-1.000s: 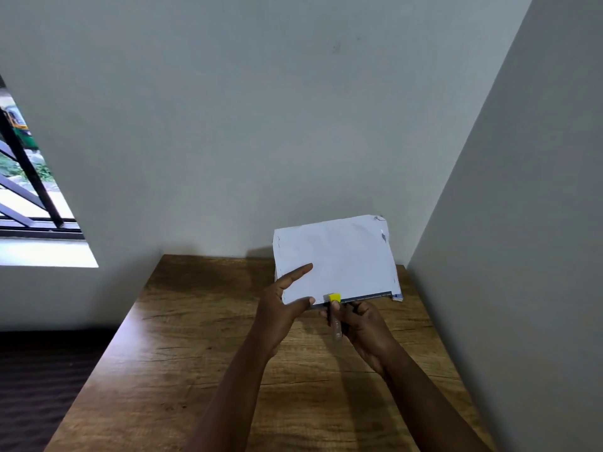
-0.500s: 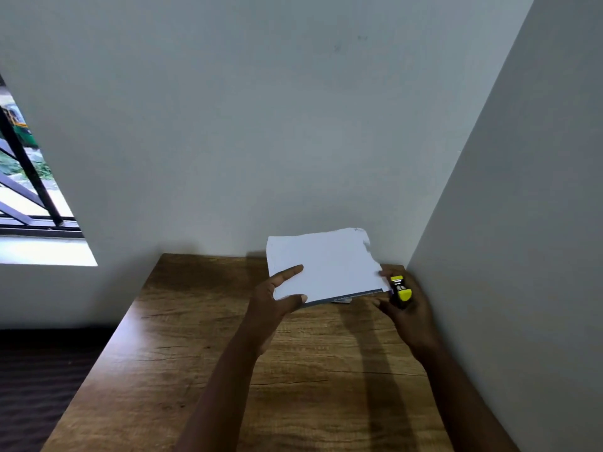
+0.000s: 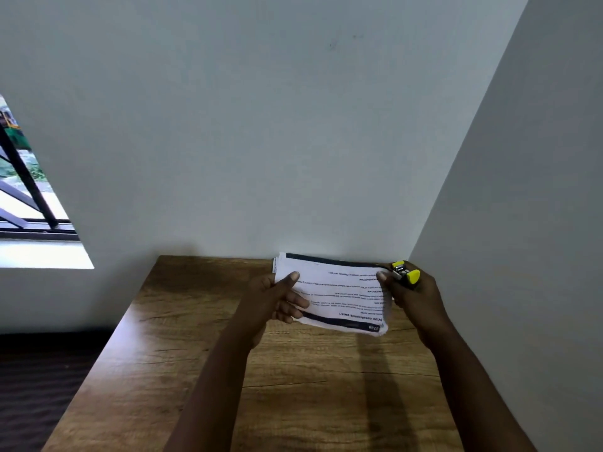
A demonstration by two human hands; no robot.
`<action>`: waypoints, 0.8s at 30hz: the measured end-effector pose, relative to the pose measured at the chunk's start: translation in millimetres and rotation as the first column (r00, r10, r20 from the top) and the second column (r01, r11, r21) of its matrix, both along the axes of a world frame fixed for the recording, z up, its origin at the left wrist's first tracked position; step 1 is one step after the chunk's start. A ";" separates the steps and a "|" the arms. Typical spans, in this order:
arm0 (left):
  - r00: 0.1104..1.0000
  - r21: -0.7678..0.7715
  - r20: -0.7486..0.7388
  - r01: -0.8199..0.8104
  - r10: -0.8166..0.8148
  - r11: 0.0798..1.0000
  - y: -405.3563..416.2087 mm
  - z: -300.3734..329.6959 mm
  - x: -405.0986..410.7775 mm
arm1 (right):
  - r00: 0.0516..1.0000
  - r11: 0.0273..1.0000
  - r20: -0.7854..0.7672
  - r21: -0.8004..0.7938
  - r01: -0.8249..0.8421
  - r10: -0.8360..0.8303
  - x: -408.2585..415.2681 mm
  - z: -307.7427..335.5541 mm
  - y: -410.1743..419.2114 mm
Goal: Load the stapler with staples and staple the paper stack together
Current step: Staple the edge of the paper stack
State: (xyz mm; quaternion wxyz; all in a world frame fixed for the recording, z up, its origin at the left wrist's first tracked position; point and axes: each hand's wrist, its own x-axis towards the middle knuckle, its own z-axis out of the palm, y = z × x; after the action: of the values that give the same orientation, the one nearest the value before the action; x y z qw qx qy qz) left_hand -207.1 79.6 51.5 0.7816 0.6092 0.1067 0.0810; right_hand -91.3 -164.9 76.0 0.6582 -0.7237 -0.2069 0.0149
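Paper stack [image 3: 339, 288], white printed sheets with dark header bars and upside-down black text, is held in the air above the far right part of a brown wood-grain tabletop [image 3: 195, 353], close to the far edge where it meets a pale grey wall [image 3: 293, 125]. The left hand [image 3: 277, 298] grips the stack's left side, thumb lying on top of the page and the other fingers curled underneath. The right hand [image 3: 411, 295] is at the stack's right side, thumb pressed on the top sheet near the far right corner, its fingers wrapped around a small stapler [image 3: 404, 273] with a silver metal body and yellow end. The stapler sits just beside the paper's far right corner; whether its mouth is over the sheets cannot be told. A second grey wall [image 3: 522, 223] runs along the right edge of the tabletop. A barred window [image 3: 23, 190] shows at far left.
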 end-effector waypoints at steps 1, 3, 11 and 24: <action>1.000 -0.008 -0.003 -0.022 0.022 1.000 -0.2 0.0 0.8 | 1.000 1.000 -0.016 -0.002 -0.003 0.003 -0.1 0.5 0.9; 0.998 -0.017 -0.009 -0.057 0.056 0.998 -0.1 -1.7 1.9 | 0.999 1.000 -0.049 -0.001 0.005 -0.005 -0.2 0.2 2.4; 0.994 -0.108 -0.082 0.064 -0.073 0.992 2.4 0.5 1.7 | 0.999 0.999 -0.026 -0.029 -0.043 0.042 -7.0 10.3 4.8; 0.979 0.159 0.136 -0.172 0.151 0.972 1.2 6.4 -5.3 | 0.692 0.974 -0.687 0.193 -0.118 0.220 -21.6 -52.2 15.1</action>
State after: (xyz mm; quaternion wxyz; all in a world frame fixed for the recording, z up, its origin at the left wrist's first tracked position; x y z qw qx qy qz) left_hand -212.4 80.7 57.9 0.7228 0.6565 0.1005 0.1907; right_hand -112.9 -149.9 23.8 0.7297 -0.5951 -0.0067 0.3365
